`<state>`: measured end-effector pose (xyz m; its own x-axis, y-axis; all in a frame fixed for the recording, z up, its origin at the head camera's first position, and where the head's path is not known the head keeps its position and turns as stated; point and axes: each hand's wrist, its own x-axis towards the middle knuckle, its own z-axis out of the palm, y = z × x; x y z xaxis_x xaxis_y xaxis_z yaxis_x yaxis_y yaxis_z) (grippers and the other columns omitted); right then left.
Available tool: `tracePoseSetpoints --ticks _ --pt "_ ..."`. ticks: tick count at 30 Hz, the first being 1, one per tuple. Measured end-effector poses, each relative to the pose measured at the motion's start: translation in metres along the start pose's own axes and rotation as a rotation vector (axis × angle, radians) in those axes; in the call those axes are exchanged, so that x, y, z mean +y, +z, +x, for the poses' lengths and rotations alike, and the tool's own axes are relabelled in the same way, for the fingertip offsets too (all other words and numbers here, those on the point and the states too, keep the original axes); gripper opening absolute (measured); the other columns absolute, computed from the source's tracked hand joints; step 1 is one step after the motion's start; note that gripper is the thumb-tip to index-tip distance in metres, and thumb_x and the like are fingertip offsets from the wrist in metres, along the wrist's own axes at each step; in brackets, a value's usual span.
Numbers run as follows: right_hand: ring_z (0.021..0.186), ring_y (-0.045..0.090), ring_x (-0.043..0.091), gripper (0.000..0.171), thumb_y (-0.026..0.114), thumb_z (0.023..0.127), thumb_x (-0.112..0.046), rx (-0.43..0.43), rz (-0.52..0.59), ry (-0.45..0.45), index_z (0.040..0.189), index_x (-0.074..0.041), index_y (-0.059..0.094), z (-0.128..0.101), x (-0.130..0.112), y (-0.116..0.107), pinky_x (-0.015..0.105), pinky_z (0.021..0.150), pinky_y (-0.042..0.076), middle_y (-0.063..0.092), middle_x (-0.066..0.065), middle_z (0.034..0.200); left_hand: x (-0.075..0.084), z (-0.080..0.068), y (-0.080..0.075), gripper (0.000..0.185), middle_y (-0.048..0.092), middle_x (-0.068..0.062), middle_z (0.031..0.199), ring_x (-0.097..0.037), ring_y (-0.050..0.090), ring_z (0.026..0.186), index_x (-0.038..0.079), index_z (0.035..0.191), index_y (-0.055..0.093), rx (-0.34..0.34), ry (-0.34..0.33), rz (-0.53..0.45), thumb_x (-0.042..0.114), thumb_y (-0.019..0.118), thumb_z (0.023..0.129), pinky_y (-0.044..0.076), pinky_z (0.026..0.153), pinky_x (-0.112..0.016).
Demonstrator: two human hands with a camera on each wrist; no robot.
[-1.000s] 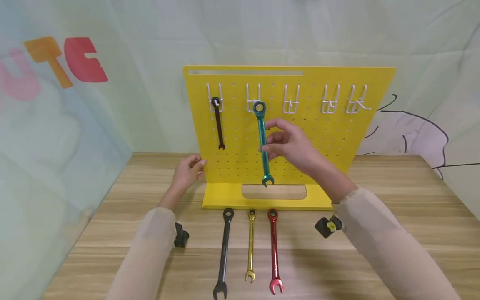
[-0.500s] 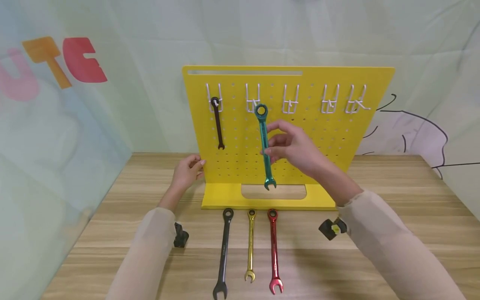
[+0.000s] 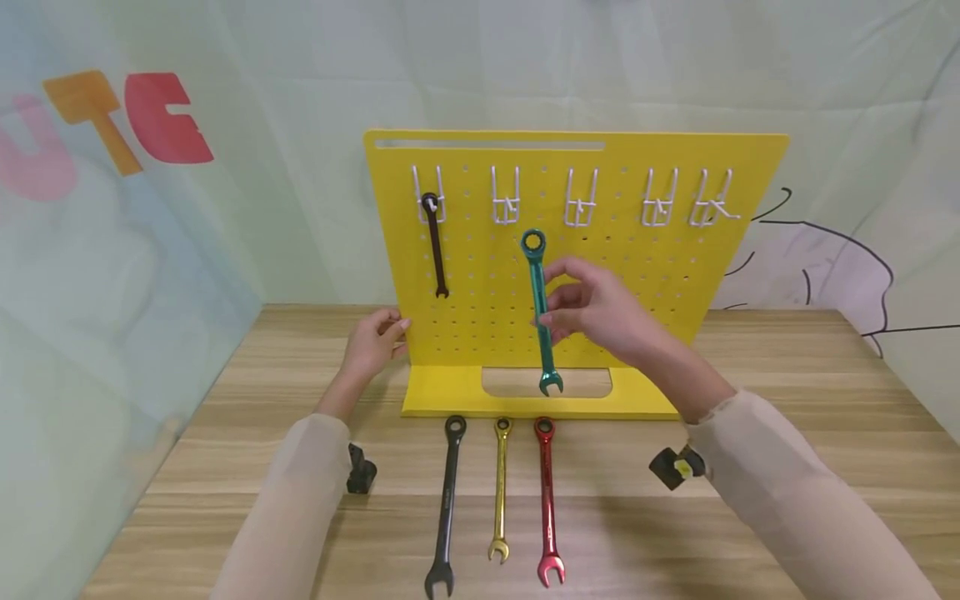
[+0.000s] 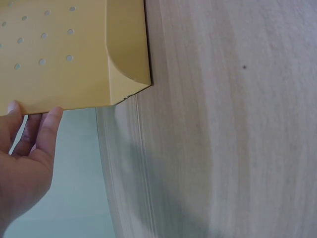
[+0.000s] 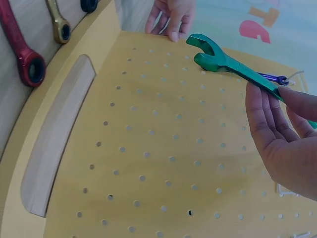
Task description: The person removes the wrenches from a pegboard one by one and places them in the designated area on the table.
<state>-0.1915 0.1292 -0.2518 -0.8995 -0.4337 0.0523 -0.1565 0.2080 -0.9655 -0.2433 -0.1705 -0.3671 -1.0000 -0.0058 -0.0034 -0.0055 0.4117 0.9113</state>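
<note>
Ring end (image 3: pixel 533 256) uppermost, pinched the teal combination wrench (image 3: pixel 537 285) mid-shaft in fingers of the right hand (image 3: pixel 596 310), before the yellow pegboard (image 3: pixel 483 271); clamped fingers of the left hand (image 3: pixel 372 343) on its edge. Probably called for firm bracing, untwisted grip.

Pegboard (image 3: pixel 487 275), wrenches (image 3: pixel 548 492) and printed backdrop (image 3: pixel 480 67) suggest a makeshift workshop.

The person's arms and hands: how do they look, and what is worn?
The left sleeve and right sleeve are pale beige; left hand and right hand are bare. A black wrist camera shows beside the left sleeve; another camera, yellow-marked, beside the right.
</note>
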Motion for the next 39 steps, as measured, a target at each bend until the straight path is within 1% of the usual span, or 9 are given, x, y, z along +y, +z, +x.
tracePoseSetpoints --ticks 5,12,15,19,24,30,33,39 --pt "0.076 0.063 0.03 0.032 0.054 0.085 0.011 -0.006 -0.009 0.026 0.113 0.0 0.044 -0.003 0.008 0.0 0.042 0.069 0.057 0.057 0.02 0.085 0.0 0.0 0.0 0.025 0.053 -0.017 0.102 -0.024 0.051 0.092 -0.004 0.107 0.052 0.003 -0.005 -0.004 0.018 0.047 0.096 0.053 0.083 -0.037" --pt "0.072 0.061 0.03 0.031 0.054 0.085 0.012 -0.017 -0.008 0.078 0.112 0.001 0.042 -0.008 0.023 -0.002 0.045 0.07 0.056 0.055 0.019 0.082 0.0 0.001 -0.001 0.024 0.053 -0.017 0.099 -0.024 0.051 0.091 -0.004 0.105 0.052 0.003 0.01 -0.004 0.018 0.047 0.096 0.053 0.083 -0.038" --pt "0.072 0.06 0.029 0.031 0.054 0.085 0.012 -0.019 0.0 0.1 0.111 0.001 0.042 -0.011 0.029 -0.002 0.047 0.07 0.056 0.054 0.018 0.081 0.0 0.001 -0.001 0.022 0.054 -0.015 0.096 -0.022 0.052 0.089 -0.003 0.103 0.053 0.02 0.01 0.003 0.017 0.048 0.095 0.054 0.081 -0.037" --pt "0.072 0.061 0.029 0.03 0.053 0.085 0.012 -0.025 0.005 0.127 0.11 0.002 0.041 -0.015 0.039 -0.003 0.048 0.071 0.055 0.053 0.017 0.08 0.0 0.002 -0.001 0.022 0.055 -0.013 0.095 -0.02 0.052 0.087 -0.002 0.102 0.054 0.024 0.01 0.011 0.018 0.048 0.095 0.054 0.08 -0.037" --pt "0.069 0.062 0.028 0.029 0.053 0.084 0.013 -0.034 0.01 0.171 0.108 0.002 0.041 -0.022 0.056 -0.003 0.047 0.069 0.056 0.053 0.016 0.079 0.002 0.001 -0.002 0.026 0.054 -0.017 0.099 -0.023 0.052 0.09 -0.004 0.106 0.053 0.005 0.002 0.018 0.02 0.047 0.096 0.054 0.082 -0.037" --pt "0.066 0.061 0.026 0.025 0.049 0.084 0.016 -0.041 0.03 0.226 0.104 0.004 0.04 -0.031 0.074 -0.004 0.046 0.065 0.057 0.054 0.015 0.075 0.001 0.0 -0.001 0.027 0.054 -0.017 0.101 -0.025 0.052 0.093 -0.004 0.107 0.052 -0.005 0.002 0.018 0.021 0.047 0.096 0.053 0.083 -0.037" --pt "0.066 0.06 0.025 0.024 0.048 0.084 0.016 -0.046 0.037 0.257 0.103 0.004 0.039 -0.037 0.081 -0.003 0.049 0.066 0.056 0.054 0.015 0.074 0.002 -0.001 -0.001 0.026 0.054 -0.018 0.101 -0.026 0.053 0.094 -0.004 0.107 0.052 -0.009 0.004 0.018 0.02 0.047 0.096 0.053 0.083 -0.037" --pt "0.065 0.059 0.024 0.025 0.047 0.083 0.015 -0.075 0.056 0.308 0.103 0.005 0.037 -0.049 0.095 -0.003 0.049 0.067 0.056 0.054 0.014 0.074 0.002 -0.002 0.0 0.026 0.054 -0.017 0.102 -0.026 0.053 0.094 -0.004 0.107 0.052 -0.012 0.0 0.014 0.019 0.047 0.096 0.053 0.083 -0.037"
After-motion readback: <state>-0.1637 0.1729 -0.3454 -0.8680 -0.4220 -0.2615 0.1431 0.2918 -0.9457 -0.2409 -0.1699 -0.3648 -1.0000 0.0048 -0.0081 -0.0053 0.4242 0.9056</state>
